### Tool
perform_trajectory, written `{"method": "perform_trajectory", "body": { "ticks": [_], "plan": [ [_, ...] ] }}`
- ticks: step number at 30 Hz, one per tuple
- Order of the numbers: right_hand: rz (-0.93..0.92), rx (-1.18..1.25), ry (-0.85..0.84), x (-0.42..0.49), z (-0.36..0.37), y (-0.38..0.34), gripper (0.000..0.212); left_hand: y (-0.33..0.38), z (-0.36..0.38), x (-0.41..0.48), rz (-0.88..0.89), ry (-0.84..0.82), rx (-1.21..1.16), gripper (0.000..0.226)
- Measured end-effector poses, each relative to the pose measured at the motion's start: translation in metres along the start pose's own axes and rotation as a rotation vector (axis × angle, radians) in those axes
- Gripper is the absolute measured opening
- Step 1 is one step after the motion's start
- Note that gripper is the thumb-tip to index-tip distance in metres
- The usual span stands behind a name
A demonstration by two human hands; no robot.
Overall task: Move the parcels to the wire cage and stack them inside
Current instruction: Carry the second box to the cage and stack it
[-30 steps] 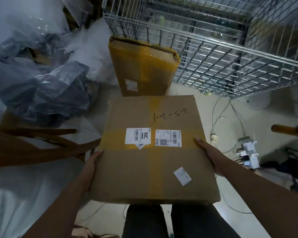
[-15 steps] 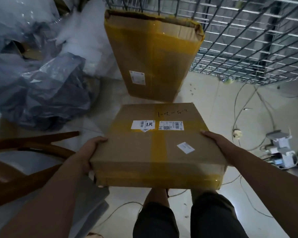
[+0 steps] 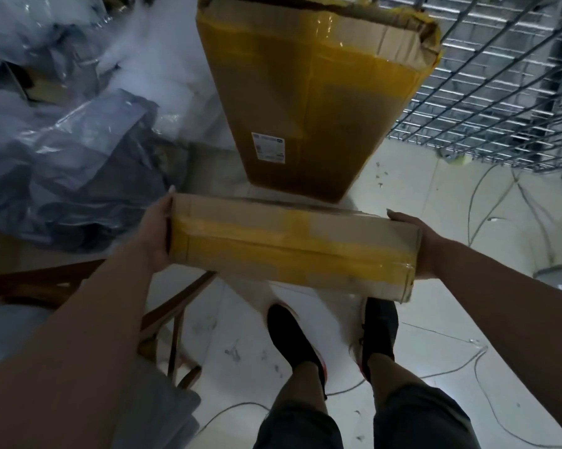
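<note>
1. A big brown box (image 3: 308, 102) stands tall on the white floor (image 3: 419, 196), just beside the wire cage (image 3: 499, 102). Yellow tape wraps most of it. Its top edge is torn and bent, and the top is cut off by the picture's edge.
2. The cage is at the top right. Only a part of its grey wires shows.
3. A flat brown parcel (image 3: 289, 247) is held in the air above two black shoes (image 3: 292, 338), outside the cage. We see its long side, with shiny yellow tape along it.
4. The left hand (image 3: 155, 234) presses flat on the parcel's left end. The right hand (image 3: 425, 244) presses on the right end. The fingers are mostly straight and hold the parcel between them.
5. A small white label (image 3: 268, 147) sits low on the big box. Its words are too blurry to read.
6. Grey plastic bags (image 3: 79, 163) lie in a pile at the left.
</note>
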State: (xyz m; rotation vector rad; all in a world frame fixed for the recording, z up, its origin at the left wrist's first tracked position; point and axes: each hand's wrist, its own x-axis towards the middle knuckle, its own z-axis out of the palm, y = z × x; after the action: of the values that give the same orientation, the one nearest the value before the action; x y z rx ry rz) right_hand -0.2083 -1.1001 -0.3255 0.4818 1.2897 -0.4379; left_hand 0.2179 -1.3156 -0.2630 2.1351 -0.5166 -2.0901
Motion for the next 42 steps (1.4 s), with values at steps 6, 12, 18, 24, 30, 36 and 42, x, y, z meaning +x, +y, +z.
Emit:
{"method": "perform_trajectory", "body": {
  "ticks": [6,12,18,24,30,36,42],
  "plan": [
    [-0.043,0.032,0.042,0.008,0.013,-0.035,0.077,0.032,0.022,0.013,0.069,0.11,0.032,0.062],
    [-0.161,0.134,0.125,-0.001,0.02,-0.042,0.057,0.046,0.048,0.014,0.184,0.178,-0.04,0.081],
    [-0.25,0.271,0.104,-0.015,0.025,-0.053,0.055,0.058,0.062,0.02,0.265,0.166,-0.173,0.067],
    [-0.289,0.162,0.208,-0.038,0.032,-0.06,0.047,0.067,0.073,0.021,0.344,0.208,0.024,0.056],
    [-0.455,-0.022,0.424,-0.063,0.044,-0.054,0.04,0.057,0.082,-0.002,0.558,0.55,0.349,0.072],
    [-0.872,-0.545,0.787,-0.109,0.054,-0.044,0.031,0.048,0.11,-0.056,0.658,0.449,0.588,0.059],
    [-0.982,-0.783,0.705,-0.154,0.09,-0.029,0.015,0.036,0.133,-0.098,0.659,0.327,0.651,0.046]
  ]
}}
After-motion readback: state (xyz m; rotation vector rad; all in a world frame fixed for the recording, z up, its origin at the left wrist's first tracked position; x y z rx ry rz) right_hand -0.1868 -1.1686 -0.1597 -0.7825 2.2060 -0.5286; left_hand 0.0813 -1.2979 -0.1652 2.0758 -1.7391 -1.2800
